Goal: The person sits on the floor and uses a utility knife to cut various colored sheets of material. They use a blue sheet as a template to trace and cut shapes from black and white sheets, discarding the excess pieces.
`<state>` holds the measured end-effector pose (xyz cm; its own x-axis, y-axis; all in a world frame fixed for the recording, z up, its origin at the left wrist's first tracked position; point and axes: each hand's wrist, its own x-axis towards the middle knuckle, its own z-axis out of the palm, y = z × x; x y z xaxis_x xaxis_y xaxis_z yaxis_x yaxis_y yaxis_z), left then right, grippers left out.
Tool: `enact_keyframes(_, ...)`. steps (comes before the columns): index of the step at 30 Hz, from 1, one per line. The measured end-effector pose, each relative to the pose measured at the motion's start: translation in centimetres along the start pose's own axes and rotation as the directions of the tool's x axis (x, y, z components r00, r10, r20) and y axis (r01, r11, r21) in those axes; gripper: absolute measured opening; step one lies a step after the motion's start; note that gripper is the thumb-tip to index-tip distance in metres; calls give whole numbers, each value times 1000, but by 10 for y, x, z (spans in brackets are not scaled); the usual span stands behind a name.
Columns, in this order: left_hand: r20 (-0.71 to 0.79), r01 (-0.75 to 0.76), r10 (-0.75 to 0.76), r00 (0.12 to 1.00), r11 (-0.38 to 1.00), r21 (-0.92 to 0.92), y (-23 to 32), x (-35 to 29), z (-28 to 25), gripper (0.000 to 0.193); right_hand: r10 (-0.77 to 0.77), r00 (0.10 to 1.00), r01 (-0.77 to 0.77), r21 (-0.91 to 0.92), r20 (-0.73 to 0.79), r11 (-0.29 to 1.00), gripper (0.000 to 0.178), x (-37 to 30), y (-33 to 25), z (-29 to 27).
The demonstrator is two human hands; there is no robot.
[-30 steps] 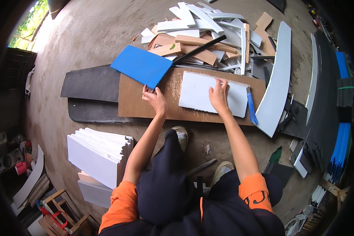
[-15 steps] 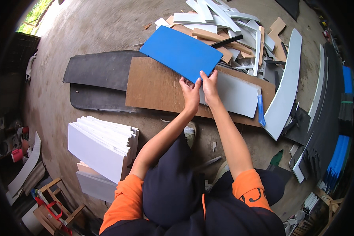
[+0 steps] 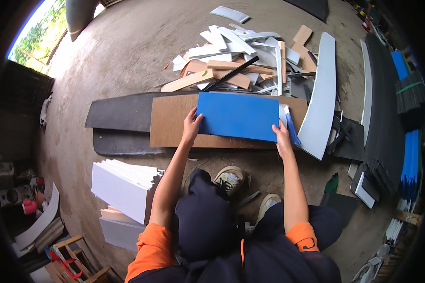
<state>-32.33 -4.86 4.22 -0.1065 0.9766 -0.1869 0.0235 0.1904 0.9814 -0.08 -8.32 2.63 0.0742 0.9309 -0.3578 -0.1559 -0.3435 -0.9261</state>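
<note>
A flat blue rectangular sheet (image 3: 238, 115) is held level between my two hands over a brown board (image 3: 172, 120) on the floor. My left hand (image 3: 191, 126) grips its left edge, thumb on top. At its lower right corner my right hand (image 3: 282, 137) pinches the edge. Most of the pale grey sheet on the board is hidden under the blue one. A blue strip-like tool (image 3: 292, 126) lies just right of the blue sheet. Black sheets (image 3: 120, 113) stick out from under the board's left side.
Beyond the board lies a heap of white, tan and black offcuts (image 3: 226, 61). A stack of white sheets (image 3: 123, 188) stands near my left leg. A long pale curved piece (image 3: 322, 94) and stacked dark sheets (image 3: 382, 118) are on the right. A wooden frame (image 3: 82, 259) sits lower left.
The blue sheet has come nearer and turned from slanted to nearly straight across. My hands have moved apart, from close together at its lower corner to its two ends.
</note>
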Motion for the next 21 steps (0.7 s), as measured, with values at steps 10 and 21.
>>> enact_keyframes(10,38,104,-104,994,995,3,-34,26,59,43,-442,850,101,-736,-286,669,30,10,27,-30)
enact_keyframes(21,-108,13,2,994,990,138,-49,29,43,43,-321,875,-93,-776,-363,624,28,9,7,-4)
